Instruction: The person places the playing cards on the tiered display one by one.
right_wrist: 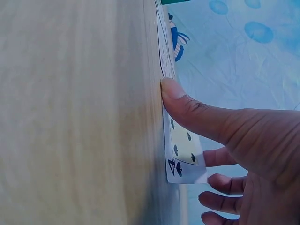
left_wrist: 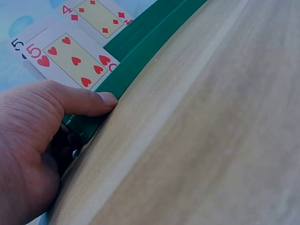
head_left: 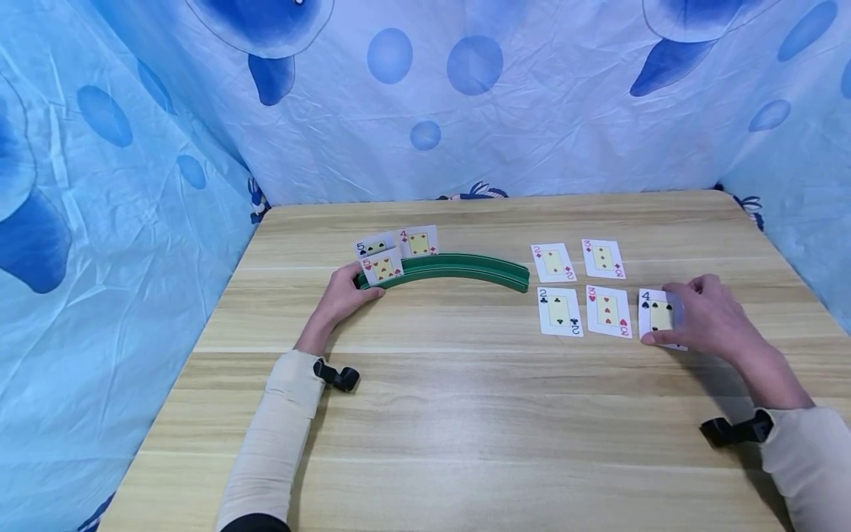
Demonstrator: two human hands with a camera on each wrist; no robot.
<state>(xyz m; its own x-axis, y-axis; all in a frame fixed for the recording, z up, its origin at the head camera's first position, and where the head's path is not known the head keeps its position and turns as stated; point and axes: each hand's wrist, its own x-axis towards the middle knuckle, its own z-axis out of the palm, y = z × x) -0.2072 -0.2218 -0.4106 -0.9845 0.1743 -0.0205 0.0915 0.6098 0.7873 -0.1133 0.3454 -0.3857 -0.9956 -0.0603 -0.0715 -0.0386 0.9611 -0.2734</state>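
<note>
On the left, my left hand (head_left: 343, 297) grips the near end of a curved green card holder (head_left: 465, 264), thumb along its front edge. Standing in the holder beside that hand are a five of hearts (left_wrist: 72, 61), a four of diamonds (left_wrist: 103, 18) and a black five (head_left: 374, 244), partly covered by the five of hearts. At the right, my right hand (head_left: 714, 318) holds a four of spades (head_left: 658, 314) by its edges, low at the tabletop. Its thumb (right_wrist: 187, 105) crosses the card, and the index fingertip meets the opposite edge.
Left of the four of spades lie a two of clubs (head_left: 560, 311) and a three of hearts (head_left: 608, 311). Behind them are a two of diamonds (head_left: 553, 262) and a three of diamonds (head_left: 603, 258). A blue patterned cloth (head_left: 425, 170) hangs beyond the wooden table (head_left: 465, 443).
</note>
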